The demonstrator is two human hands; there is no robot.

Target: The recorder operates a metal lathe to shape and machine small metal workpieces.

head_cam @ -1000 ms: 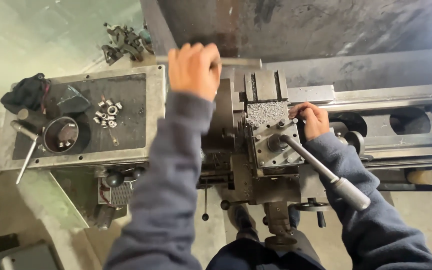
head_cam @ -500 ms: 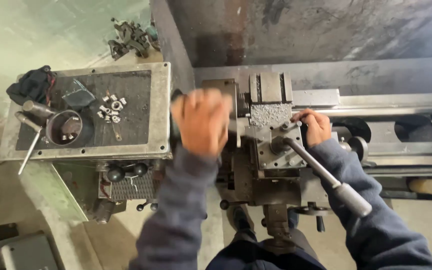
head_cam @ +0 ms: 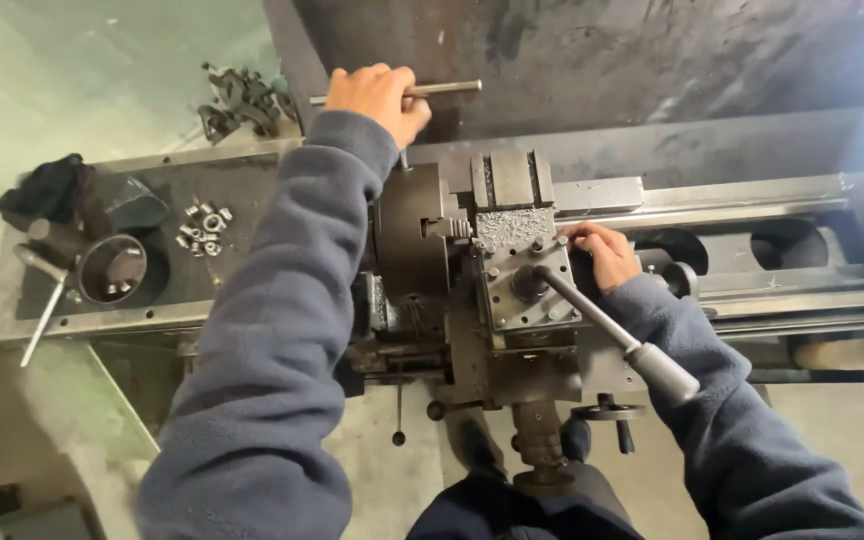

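I look down on a metal lathe. My left hand (head_cam: 377,98) is closed around the crossbar of a T-shaped chuck key (head_cam: 442,89) standing in the dark round chuck (head_cam: 412,235). My right hand (head_cam: 600,252) rests on the right side of the square tool post (head_cam: 517,270), fingers curled against it; whether it grips anything there I cannot tell. A long lever with a grey handle (head_cam: 642,355) slants from the tool post toward me, passing under my right forearm.
The headstock top (head_cam: 242,190) at left carries loose nuts (head_cam: 202,228), a metal cup (head_cam: 112,268), a dark cloth (head_cam: 47,190) and a rod. Metal parts (head_cam: 242,100) lie behind it. The lathe bed (head_cam: 752,250) runs right. My shoe (head_cam: 472,440) shows below.
My left hand has moved from in front of the chuck up and back, and now holds the chuck key's crossbar. My right hand stays at the tool post.
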